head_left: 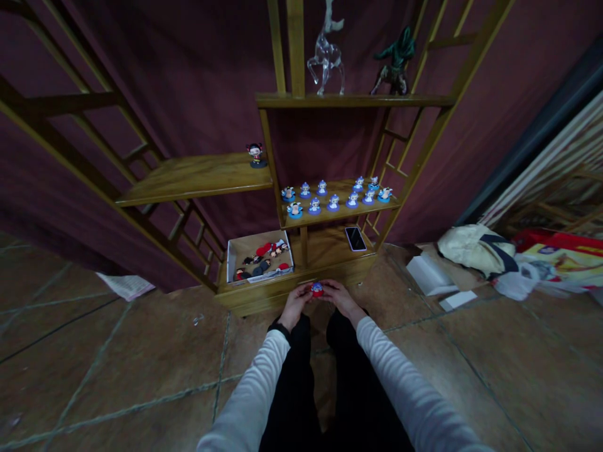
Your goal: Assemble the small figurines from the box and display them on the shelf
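Between my two hands, just in front of the low shelf, is a small red and blue figurine [317,288]. My left hand [296,303] grips it from the left, and my right hand [340,297] has its fingers closed on the other side. Beyond my left hand, a cardboard box [229,260] on the bottom shelf contains several red, black and grey figurine pieces [264,258]. Above, several small purple and blue figurines [333,202] stand on the middle shelf [308,219]. One dark-haired figurine [255,154] stands alone on the left shelf [198,176].
A phone [355,239] lies on the bottom shelf to the right. A glass deer [326,55] and a green warrior statue [396,63] occupy the top shelf. White boxes [429,275], a cream bag [475,249] and a plastic bag [517,280] are on the tiled floor at right.
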The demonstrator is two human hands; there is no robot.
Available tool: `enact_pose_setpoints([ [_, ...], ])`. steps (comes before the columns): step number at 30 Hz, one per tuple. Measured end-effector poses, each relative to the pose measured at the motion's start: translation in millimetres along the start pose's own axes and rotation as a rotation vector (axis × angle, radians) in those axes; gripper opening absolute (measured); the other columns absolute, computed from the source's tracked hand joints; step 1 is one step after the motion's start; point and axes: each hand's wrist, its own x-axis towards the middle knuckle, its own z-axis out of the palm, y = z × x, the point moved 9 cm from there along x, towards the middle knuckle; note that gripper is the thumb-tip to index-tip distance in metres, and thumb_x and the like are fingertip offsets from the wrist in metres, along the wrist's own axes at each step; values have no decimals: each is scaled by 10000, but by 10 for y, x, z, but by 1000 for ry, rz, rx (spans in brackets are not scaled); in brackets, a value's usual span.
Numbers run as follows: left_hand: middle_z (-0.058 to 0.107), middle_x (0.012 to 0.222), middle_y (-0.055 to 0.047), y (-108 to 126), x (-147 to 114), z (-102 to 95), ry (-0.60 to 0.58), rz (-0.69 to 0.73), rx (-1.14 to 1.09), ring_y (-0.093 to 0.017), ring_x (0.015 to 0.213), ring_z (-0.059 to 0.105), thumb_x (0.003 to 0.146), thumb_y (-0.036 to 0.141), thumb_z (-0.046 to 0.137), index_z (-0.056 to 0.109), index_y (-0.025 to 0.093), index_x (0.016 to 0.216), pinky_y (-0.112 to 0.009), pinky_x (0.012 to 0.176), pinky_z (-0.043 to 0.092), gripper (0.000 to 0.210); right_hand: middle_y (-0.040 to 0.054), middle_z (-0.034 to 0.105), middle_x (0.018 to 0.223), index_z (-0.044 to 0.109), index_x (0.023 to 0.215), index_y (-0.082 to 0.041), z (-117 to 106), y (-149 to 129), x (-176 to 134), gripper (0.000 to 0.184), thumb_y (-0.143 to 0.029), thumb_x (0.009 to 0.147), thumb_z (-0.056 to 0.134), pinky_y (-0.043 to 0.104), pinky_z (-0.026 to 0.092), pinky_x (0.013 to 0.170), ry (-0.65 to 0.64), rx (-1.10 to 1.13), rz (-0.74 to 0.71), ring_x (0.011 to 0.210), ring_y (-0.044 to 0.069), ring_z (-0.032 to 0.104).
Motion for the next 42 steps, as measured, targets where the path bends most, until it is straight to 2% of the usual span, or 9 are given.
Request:
enact_pose_setpoints([
  [6,687,917,-87,-13,-3,24,-38,-22,-12,-119,671,572,618,279,760,691,139,987,-234,633,395,400,67,688,911,668,869,-172,-16,38,38,385,-394,571,770,421,506,819,9,18,-9,785,192,649],
  [12,691,902,-79,-3,-8,16,-21,-12,-19,-138,702,587,623,281,756,686,150,998,-247,651,406,404,72,697,938,684,899,-178,49,23,33,412,-352,542,793,408,483,862,-68,-10,-20,860,215,652],
  [18,695,939,-85,24,-6,72,-55,20,-1,-186,837,616,578,232,777,667,152,1020,-295,768,441,462,62,698,942,689,909,-187,33,18,15,413,-347,542,787,371,469,837,-33,-51,-14,875,211,638],
  [23,698,927,-81,19,5,93,-69,37,-24,-188,851,624,565,221,783,654,146,1008,-328,828,448,467,48,696,966,693,917,-204,125,-41,-33,374,-348,578,758,350,448,852,-102,-107,-33,921,218,614],
  [29,702,874,-70,35,-11,69,-37,28,-11,-185,824,630,554,230,792,647,146,1001,-326,825,444,477,32,698,976,693,932,-223,126,-18,-10,402,-331,553,771,347,425,877,-127,-135,-37,941,220,602],
  [34,698,945,-86,22,-13,83,-69,5,-16,-191,855,627,560,223,789,652,147,1033,-313,803,445,498,28,693,994,691,945,-224,126,-17,-6,385,-317,579,763,352,402,914,-149,-155,-64,948,211,600],
  [42,699,908,-86,2,8,61,-70,5,4,-183,812,625,552,243,802,665,141,1014,-315,794,441,493,31,689,1003,685,950,-223,133,-61,-37,389,-325,584,769,373,404,930,-151,-146,-72,969,213,599],
])
